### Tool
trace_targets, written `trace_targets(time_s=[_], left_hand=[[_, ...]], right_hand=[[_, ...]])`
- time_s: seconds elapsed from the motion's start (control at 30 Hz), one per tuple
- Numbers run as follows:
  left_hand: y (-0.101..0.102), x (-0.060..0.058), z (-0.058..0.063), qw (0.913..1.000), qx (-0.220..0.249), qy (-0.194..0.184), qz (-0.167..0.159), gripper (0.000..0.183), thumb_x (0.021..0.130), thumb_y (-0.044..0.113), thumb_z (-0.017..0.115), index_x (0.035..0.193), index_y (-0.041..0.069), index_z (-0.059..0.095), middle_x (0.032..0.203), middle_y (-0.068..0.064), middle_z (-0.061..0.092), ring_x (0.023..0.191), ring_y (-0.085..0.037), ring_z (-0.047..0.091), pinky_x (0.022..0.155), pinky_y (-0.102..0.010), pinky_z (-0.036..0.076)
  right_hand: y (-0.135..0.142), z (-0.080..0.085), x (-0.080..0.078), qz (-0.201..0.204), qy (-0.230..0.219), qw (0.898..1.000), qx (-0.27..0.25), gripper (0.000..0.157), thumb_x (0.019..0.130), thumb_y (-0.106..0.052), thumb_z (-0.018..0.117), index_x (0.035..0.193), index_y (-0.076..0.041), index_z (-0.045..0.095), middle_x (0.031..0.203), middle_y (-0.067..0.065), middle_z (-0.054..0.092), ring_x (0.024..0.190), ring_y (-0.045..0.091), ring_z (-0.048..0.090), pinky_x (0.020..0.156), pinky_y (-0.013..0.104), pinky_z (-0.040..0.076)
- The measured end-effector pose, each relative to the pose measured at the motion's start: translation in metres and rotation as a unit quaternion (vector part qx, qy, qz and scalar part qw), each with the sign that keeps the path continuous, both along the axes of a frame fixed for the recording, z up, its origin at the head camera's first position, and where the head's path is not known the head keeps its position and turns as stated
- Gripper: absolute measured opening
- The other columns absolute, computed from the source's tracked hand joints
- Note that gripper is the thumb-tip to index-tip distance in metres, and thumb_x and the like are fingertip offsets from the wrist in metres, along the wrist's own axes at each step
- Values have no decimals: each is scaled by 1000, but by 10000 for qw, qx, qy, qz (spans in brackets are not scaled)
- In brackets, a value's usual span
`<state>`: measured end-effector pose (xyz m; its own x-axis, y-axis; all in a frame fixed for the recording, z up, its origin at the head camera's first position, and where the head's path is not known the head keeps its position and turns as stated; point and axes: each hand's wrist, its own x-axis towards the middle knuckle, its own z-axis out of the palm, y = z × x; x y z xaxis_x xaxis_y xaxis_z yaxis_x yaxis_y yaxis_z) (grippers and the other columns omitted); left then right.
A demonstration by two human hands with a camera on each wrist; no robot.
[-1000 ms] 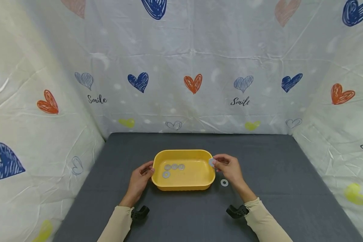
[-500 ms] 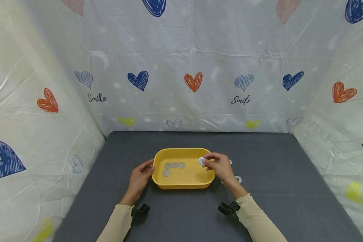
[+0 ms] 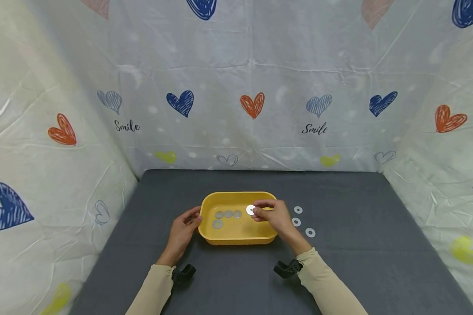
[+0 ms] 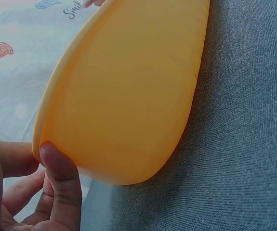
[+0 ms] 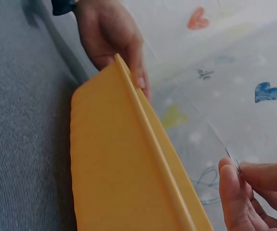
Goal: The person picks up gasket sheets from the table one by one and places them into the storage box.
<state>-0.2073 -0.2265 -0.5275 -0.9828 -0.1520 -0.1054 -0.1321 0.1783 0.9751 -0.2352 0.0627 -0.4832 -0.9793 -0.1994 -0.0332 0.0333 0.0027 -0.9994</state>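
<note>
A yellow plastic tray (image 3: 236, 238) stands on the dark cloth, with several flat metal washers (image 3: 217, 224) lying in its left half. My left hand (image 3: 183, 229) grips the tray's left end; the left wrist view shows its thumb (image 4: 61, 178) on the outer wall and a finger over the rim. Above the tray's right half, my right hand (image 3: 273, 216) pinches a shiny washer (image 3: 250, 210) between thumb and fingertips. That washer appears edge-on as a thin line in the right wrist view, higher than the tray rim (image 5: 148, 125).
Three loose washers lie to the right of the tray: a far one (image 3: 298, 210), a middle one (image 3: 296, 222) and a nearer one (image 3: 310, 232). A white curtain (image 3: 205, 140) printed with hearts encloses the table (image 3: 236, 280) at the back and sides.
My right hand has carried its washer leftward from the tray's right rim to over the inside, uncovering the loose washers on the cloth. The left hand keeps its hold on the tray.
</note>
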Motion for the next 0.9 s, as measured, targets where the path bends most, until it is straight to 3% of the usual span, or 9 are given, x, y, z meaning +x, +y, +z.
trace_targets(time_s=[0.27,0.57,0.73,0.9], left_hand=[[0,0,-1,10000,43,-14,-39,40,99,14,59,139,12,55,123,-13,55,105,-24,60,70,-21,53],[-1,-1,-2,10000,9,-29,-70,40,99,16,59,139,12,55,122,-12,54,104,-21,60,72,-21,53],[-1,0,-2,10000,-31,-52,-62,40,99,17,59,139,13,55,121,-11,55,104,-23,60,73,-23,53],[0,-1,0,10000,-29,-55,-44,40,99,16,60,139,13,55,120,-11,55,103,-21,60,72,-22,53]], right_hand=[[-12,-2,-8,276,-349,9987,246,20,90,3,66,109,6,70,98,18,68,75,18,73,73,35,60],[-24,-9,-17,633,-851,9939,292,22,90,4,64,112,8,67,96,17,71,76,19,73,77,37,60],[-31,-9,-20,844,-967,9903,535,22,91,3,64,112,6,68,95,16,71,79,24,75,81,43,58],[-40,-11,-22,948,-982,9877,760,20,90,2,64,109,5,70,96,16,71,85,31,74,79,41,59]])
